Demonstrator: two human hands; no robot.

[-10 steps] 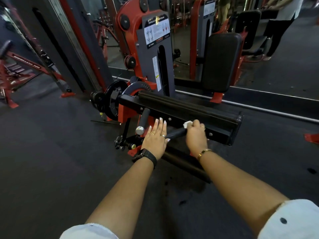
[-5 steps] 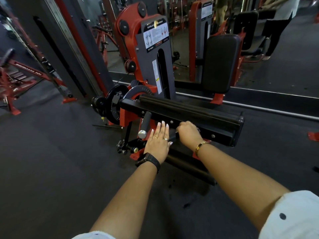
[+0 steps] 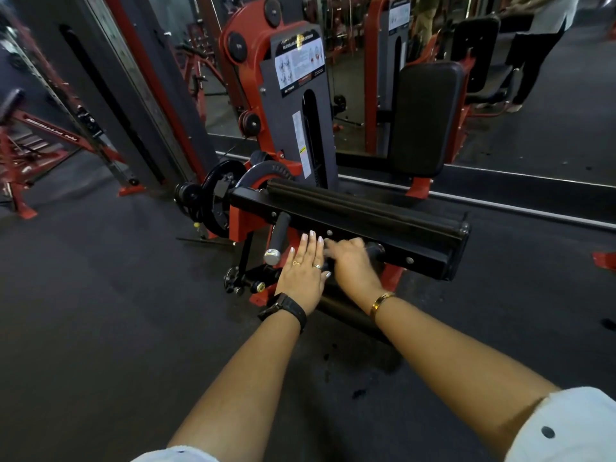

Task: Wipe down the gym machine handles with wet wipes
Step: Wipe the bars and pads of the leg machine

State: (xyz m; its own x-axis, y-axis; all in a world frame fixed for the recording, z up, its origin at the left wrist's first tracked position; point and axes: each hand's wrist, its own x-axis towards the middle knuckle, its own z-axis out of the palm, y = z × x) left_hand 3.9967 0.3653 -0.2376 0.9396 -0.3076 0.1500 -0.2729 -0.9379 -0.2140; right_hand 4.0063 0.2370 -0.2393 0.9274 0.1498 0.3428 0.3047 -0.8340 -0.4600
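A red rack (image 3: 20, 141) stands at the far left on the dark floor (image 3: 100, 311), with a grey column (image 3: 133, 95) beside it. Next comes the machine: a black plate (image 3: 216, 201) on its axle, then the grey tower (image 3: 300, 111) with a placard near its top. A black beam (image 3: 400, 248) runs rightward from the plate, a long roll pad (image 3: 366, 205) lying along its top. From the beam's front face a capped handle (image 3: 279, 236) juts toward the camera, silver end outward, free of both hands. Just right of it the left hand (image 3: 301, 271) lies flat, fingers straight and together, tips pointing at the beam; it grips nothing, and whether it touches the machine cannot be told. A black watch (image 3: 283, 310) sits on that wrist. Touching its side, the right hand (image 3: 353, 265) is curled over the second handle (image 3: 375, 251), which sticks out of the beam's front; this hand is blurred. The wipe cannot be made out under those fingers. A gold bracelet (image 3: 381, 301) circles the right wrist. Behind the beam's right half stands an upright black back pad (image 3: 423, 118), before a mirror (image 3: 550, 128) that shows a standing person (image 3: 533, 45).
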